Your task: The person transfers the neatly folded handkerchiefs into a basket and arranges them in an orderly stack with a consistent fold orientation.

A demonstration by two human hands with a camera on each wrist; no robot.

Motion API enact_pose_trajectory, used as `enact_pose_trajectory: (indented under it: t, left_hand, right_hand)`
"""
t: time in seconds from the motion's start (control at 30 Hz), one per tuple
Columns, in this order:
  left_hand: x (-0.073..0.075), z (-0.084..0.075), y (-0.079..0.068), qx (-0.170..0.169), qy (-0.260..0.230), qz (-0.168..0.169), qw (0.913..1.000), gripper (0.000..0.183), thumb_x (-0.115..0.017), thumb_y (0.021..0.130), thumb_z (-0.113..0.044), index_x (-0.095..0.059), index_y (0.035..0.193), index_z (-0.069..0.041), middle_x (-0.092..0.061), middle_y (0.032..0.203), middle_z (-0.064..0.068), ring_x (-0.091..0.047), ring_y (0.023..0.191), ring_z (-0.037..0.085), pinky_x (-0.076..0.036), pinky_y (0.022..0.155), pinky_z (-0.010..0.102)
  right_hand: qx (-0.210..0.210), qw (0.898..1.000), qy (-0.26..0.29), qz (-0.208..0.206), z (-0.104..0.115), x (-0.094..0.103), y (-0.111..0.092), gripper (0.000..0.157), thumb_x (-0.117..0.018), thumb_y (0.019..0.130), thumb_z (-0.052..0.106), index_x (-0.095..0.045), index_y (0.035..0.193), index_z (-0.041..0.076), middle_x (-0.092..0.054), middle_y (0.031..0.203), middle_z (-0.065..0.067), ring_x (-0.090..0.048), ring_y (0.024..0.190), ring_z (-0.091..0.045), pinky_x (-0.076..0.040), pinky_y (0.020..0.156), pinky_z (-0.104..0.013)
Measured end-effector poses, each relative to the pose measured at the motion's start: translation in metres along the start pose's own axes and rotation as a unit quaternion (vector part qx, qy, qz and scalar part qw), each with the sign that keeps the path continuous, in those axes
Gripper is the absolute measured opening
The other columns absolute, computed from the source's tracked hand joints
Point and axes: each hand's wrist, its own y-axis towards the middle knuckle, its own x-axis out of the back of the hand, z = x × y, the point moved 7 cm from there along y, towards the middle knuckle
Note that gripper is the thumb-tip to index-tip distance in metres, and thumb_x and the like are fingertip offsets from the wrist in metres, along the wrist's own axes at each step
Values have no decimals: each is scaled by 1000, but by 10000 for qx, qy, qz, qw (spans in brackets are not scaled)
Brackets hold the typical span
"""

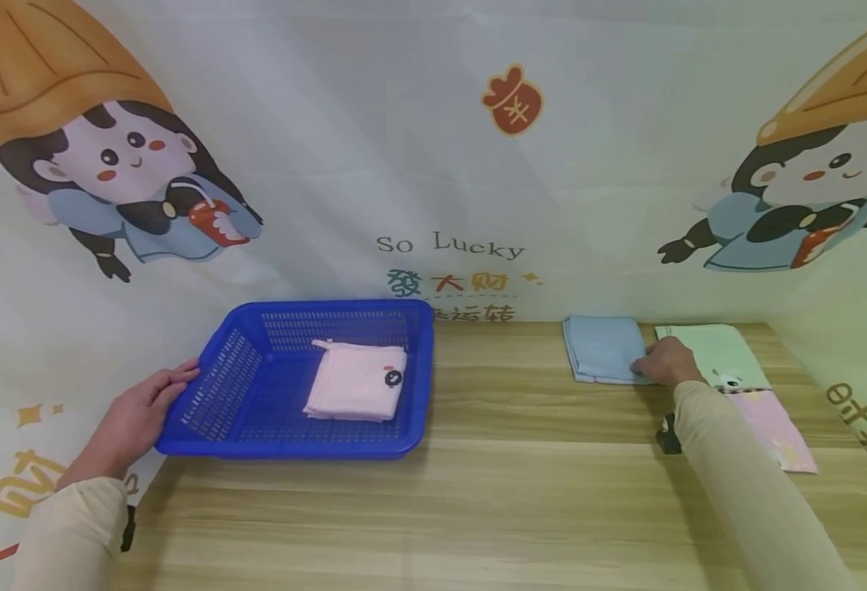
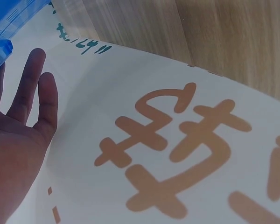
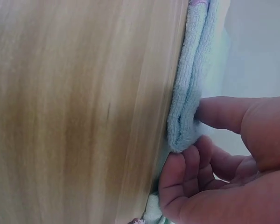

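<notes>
At the left, my left hand (image 1: 132, 417) holds the left rim of a blue plastic basket (image 1: 219, 447); in the left wrist view two fingers stretch out apart from it, and the thumb is out of sight. Inside the basket lies a folded pink towel (image 1: 355, 379) with a small face print. My right hand (image 1: 672, 361) pinches the near right edge of a folded light blue towel (image 1: 605, 349) on the table. Seen from the right wrist, the thumb presses one side of the towel's folded edge (image 3: 185, 112) while curled fingers meet the other.
Right of the blue towel lie a folded pale green towel (image 1: 725, 349) and a pink patterned towel (image 1: 777, 431), partly behind my right forearm. A wooden table (image 1: 419, 517) carries everything. Printed cloth (image 1: 330, 164) hangs along the back and sides.
</notes>
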Motion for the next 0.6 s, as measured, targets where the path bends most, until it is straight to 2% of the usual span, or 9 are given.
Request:
enact_pose_trajectory:
  t: [0.2,0.27,0.33,0.47,0.53,0.57,0.6]
  left_hand:
    - [0,0,0,-20,3,17,10000,59,-22,112,-43,-42,153,-5,-27,166,21,-24,147,61,-27,110,80]
    - [-1,0,0,-10,13,31,10000,59,-22,112,-43,-41,153,-5,-27,166,21,-24,147,61,-27,110,80]
    - [-1,0,0,5,13,36,10000,60,-22,112,-44,-41,154,-5,-26,167,21,-24,147,61,-27,110,80]
    - [-1,0,-1,-46,2,-20,10000,59,-22,112,-44,-42,152,-5,-28,166,21,-25,147,61,-28,109,80]
    - [-1,0,-1,-63,-20,-40,10000,59,-23,112,-44,-43,152,-5,-29,166,21,-25,147,61,-27,109,80]
    - [-1,0,-1,-78,-24,-55,10000,59,-23,112,-44,-44,152,-4,-29,166,21,-25,147,61,-27,109,80]
    - [0,0,-1,-87,-27,-70,9999,59,-23,112,-43,-44,151,-4,-29,166,21,-26,146,61,-27,109,80]
  right_hand:
    - [42,10000,43,-44,-1,-1,1,29,-59,86,14,-41,63,12,-35,61,4,-35,62,-14,-31,58,-26]
    - [118,9999,96,-45,0,-2,2,30,-58,85,15,-40,62,13,-35,59,5,-35,60,-14,-31,57,-26]
    - [222,9995,217,-13,1,-3,3,35,-55,85,14,-32,59,18,-28,54,8,-29,55,-12,-28,55,-26]
    - [362,9975,595,-73,2,-2,5,35,-51,85,13,-31,56,19,-28,51,9,-27,50,-9,-26,50,-25]
    - [281,9963,808,-84,2,-1,6,33,-51,86,12,-33,58,18,-29,52,9,-29,51,-11,-28,51,-26]
    - [231,9957,892,-85,2,-2,6,30,-51,86,11,-38,59,14,-33,53,8,-34,53,-12,-31,52,-26]
    - [178,9951,966,-70,2,-2,6,25,-50,87,11,-46,62,7,-44,55,0,-42,56,-16,-38,55,-28]
